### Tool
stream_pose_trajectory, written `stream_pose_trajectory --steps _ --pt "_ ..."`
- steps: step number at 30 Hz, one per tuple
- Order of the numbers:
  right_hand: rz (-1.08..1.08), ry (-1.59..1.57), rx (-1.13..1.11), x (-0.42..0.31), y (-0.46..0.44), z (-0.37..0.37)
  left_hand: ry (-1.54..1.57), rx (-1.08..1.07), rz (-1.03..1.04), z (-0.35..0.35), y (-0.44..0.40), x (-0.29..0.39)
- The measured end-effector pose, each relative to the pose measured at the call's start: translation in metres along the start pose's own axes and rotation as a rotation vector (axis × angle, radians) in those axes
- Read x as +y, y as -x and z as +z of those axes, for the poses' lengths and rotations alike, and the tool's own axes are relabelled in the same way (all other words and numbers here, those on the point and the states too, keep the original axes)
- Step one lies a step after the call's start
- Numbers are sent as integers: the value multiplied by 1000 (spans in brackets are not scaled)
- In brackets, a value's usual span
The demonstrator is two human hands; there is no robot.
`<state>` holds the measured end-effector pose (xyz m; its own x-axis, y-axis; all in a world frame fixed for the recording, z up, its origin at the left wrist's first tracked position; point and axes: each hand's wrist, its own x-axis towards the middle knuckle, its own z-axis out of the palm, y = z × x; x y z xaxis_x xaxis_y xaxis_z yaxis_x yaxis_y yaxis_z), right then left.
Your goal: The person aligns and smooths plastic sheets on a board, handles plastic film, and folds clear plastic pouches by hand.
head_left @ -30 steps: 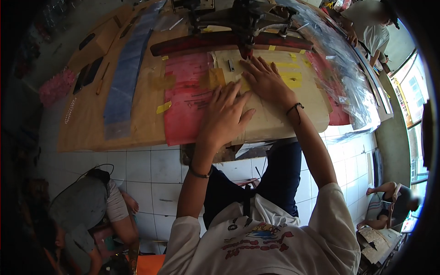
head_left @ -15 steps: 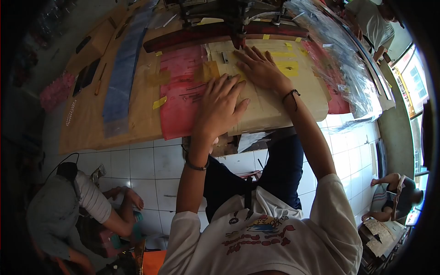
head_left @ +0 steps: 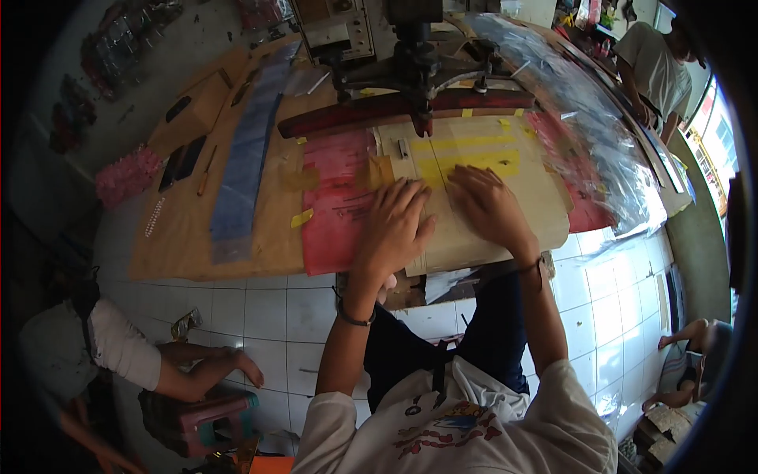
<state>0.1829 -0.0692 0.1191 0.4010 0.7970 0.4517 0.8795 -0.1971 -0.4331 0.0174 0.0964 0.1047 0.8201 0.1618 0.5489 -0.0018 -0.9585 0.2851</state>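
My left hand [head_left: 395,227] lies flat with its fingers stretched out, across the seam between a red sheet [head_left: 335,225] and a tan sheet [head_left: 466,237]. On the tan sheet rests my right hand [head_left: 493,207], palm down, its fingers extended just below a strip of yellow tape [head_left: 497,163]. Neither hand grips anything. Beyond them, the red bar [head_left: 347,120] of a press-like machine [head_left: 430,71] spans the work area. A small metal piece [head_left: 403,148] sits near the top left of the tan sheet.
A blue strip [head_left: 246,158], a screwdriver-like tool [head_left: 207,171] and a pink bundle [head_left: 126,175] lie to the left. Clear plastic sheets [head_left: 608,150] cover the right side. People sit at lower left and lower right; another person [head_left: 655,71] is at upper right. A stool [head_left: 213,419] stands lower left.
My right hand has slid back toward me, away from the red bar. My left hand stays about where it was on the sheets. The camera view has tilted up.
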Motion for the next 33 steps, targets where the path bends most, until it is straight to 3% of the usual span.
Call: stream_pose_trajectory --steps 19,25,33 --pt "2 78 -21 -1 13 -9 75 -54 -41 -11 -4 13" --pt "44 -63 156 -6 14 -5 24 -33 -25 -10 -4 13" --pt "33 46 171 -6 13 -5 19 -53 -44 -11 -4 14"
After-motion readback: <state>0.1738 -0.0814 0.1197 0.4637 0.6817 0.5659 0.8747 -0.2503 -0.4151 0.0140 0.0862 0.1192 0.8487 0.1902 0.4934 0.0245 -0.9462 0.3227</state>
